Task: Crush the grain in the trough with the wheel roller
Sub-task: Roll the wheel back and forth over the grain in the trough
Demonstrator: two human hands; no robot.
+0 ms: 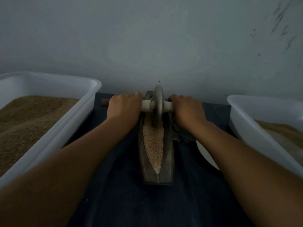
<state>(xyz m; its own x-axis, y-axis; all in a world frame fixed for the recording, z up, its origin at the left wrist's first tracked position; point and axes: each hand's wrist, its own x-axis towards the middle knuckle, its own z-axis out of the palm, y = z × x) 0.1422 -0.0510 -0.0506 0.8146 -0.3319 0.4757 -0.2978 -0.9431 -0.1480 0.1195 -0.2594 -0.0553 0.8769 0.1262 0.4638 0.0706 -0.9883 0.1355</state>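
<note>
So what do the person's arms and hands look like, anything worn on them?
Both forearms are bare up to the frame edge: no sleeves in view. The left hand and right hand wear no gloves, and no rings, watch or bracelets show. The light is dim, so finer marks cannot be told.

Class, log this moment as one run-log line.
left hand: grips axle | right hand: grips axle | wheel roller: upright, far end of trough | grain: in trough

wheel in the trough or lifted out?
In. The wheel stands upright at the trough's far end, its lower rim sunk into the grain. Left hand and right hand grip the axle.
</note>
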